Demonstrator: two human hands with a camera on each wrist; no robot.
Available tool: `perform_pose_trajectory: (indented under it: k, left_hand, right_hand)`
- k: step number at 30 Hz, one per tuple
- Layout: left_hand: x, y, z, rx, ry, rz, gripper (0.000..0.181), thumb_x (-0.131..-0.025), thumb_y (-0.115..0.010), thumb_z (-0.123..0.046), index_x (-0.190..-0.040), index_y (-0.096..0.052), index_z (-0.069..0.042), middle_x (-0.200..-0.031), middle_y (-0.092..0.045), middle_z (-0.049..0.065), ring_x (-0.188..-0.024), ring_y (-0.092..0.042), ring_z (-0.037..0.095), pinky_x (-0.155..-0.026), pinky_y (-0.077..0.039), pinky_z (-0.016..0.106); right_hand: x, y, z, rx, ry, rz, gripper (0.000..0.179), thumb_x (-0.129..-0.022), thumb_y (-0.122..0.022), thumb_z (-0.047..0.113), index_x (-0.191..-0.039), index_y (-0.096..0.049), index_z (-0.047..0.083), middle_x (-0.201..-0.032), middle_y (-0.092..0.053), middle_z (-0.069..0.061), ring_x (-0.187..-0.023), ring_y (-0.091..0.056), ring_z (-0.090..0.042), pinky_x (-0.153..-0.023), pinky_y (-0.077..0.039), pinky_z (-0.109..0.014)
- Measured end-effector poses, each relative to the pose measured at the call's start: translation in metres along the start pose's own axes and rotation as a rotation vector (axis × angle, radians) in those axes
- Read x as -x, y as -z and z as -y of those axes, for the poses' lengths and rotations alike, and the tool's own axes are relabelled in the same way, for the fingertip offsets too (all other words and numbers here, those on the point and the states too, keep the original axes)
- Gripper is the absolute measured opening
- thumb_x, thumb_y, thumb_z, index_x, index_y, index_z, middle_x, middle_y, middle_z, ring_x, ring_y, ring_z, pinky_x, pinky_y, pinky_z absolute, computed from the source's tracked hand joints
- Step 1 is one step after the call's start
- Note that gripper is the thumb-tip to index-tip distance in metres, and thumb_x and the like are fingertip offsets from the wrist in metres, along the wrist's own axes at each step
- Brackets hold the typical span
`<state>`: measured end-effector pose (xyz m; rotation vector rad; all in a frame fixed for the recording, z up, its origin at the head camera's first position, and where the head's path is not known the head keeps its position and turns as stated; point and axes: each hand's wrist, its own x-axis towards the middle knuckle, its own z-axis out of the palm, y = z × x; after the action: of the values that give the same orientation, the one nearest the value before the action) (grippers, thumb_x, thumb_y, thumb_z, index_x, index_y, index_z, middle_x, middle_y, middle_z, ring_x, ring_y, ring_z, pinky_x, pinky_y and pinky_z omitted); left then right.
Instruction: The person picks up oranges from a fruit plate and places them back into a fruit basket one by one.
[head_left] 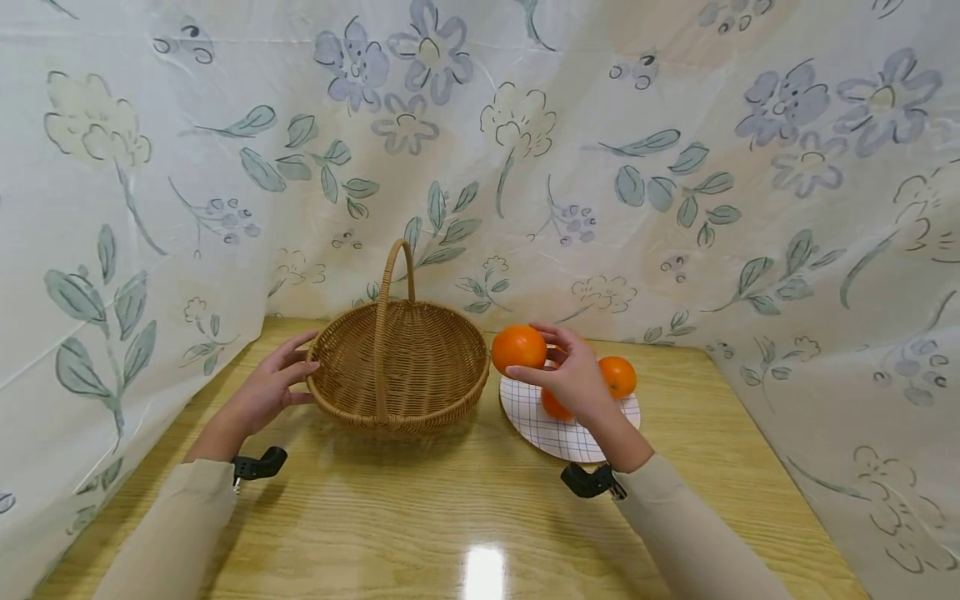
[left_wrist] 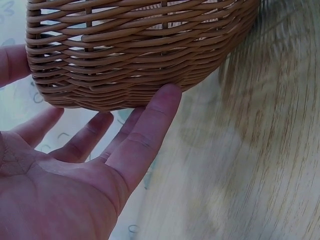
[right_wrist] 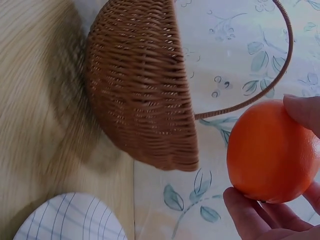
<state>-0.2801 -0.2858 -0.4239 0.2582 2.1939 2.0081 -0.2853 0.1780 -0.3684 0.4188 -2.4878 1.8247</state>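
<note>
My right hand (head_left: 566, 367) holds an orange fruit (head_left: 518, 347) above the plate, just right of the basket; in the right wrist view thumb and fingers grip its sides. My left hand (head_left: 273, 387) holds the left side of a brown wicker basket (head_left: 431, 358), thumb at the rim. In the left wrist view the other fingers (left_wrist: 145, 135) spread against the outer wall. The arched handle stands upright and the basket's visible inside holds nothing. A white checked plate (head_left: 543, 437) carries more orange fruits (head_left: 617, 377), partly hidden by my right hand.
The wooden table (head_left: 420, 517) carries the basket and plate. A floral cloth (head_left: 525, 183) hangs behind the table and along both sides. Black wrist mounts (head_left: 258, 463) sit at both of my cuffs.
</note>
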Motion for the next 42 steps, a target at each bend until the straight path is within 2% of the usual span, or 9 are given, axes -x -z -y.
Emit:
perform_pose_trajectory:
  k: [7,15,25,37,42]
  left_hand:
    - [0.002,0.0,0.0,0.01,-0.012,0.004,0.067,-0.11,-0.049,-0.024,-0.166,-0.013,-0.016,-0.156,-0.023,0.028,-0.117,-0.062,0.016,-0.086,-0.062,0.039]
    - [0.003,0.0,0.001,0.018,-0.021,0.005,0.066,-0.11,-0.05,-0.023,-0.166,-0.015,-0.016,-0.151,-0.029,0.024,-0.115,-0.062,0.018,-0.085,-0.062,0.039]
    - [0.001,-0.001,0.001,0.011,-0.021,0.003,0.068,-0.109,-0.05,-0.024,-0.166,-0.014,-0.015,-0.156,-0.024,0.028,-0.117,-0.062,0.017,-0.086,-0.062,0.038]
    - [-0.001,0.0,0.003,0.018,-0.019,0.003,0.067,-0.109,-0.051,-0.024,-0.166,-0.015,-0.016,-0.155,-0.024,0.028,-0.116,-0.062,0.016,-0.086,-0.062,0.038]
    - [-0.002,0.0,0.002,0.005,-0.013,0.005,0.066,-0.11,-0.049,-0.024,-0.166,-0.014,-0.015,-0.158,-0.023,0.029,-0.116,-0.061,0.014,-0.085,-0.062,0.036]
  right_hand:
    - [-0.011,-0.012,0.009,-0.036,-0.002,0.019,0.08,-0.074,-0.094,0.034,-0.143,-0.056,0.022,-0.137,-0.06,-0.004,-0.119,-0.067,-0.027,-0.091,-0.061,-0.039]
    - [-0.026,-0.027,0.017,-0.042,-0.003,0.035,0.073,-0.076,-0.093,0.036,-0.139,-0.058,0.028,-0.135,-0.062,0.0,-0.119,-0.064,-0.025,-0.095,-0.058,-0.042]
    - [-0.05,-0.045,0.023,-0.106,0.041,0.062,0.066,-0.077,-0.092,0.022,-0.136,-0.061,0.021,-0.131,-0.065,-0.006,-0.113,-0.066,-0.028,-0.091,-0.058,-0.038]
    - [-0.075,-0.068,0.03,-0.119,-0.011,0.105,0.066,-0.077,-0.092,0.023,-0.136,-0.061,0.021,-0.129,-0.064,-0.007,-0.113,-0.067,-0.027,-0.091,-0.06,-0.041]
    - [-0.083,-0.078,0.035,-0.117,-0.019,0.112,0.066,-0.077,-0.092,0.024,-0.135,-0.062,0.02,-0.129,-0.065,-0.007,-0.114,-0.065,-0.026,-0.091,-0.059,-0.039]
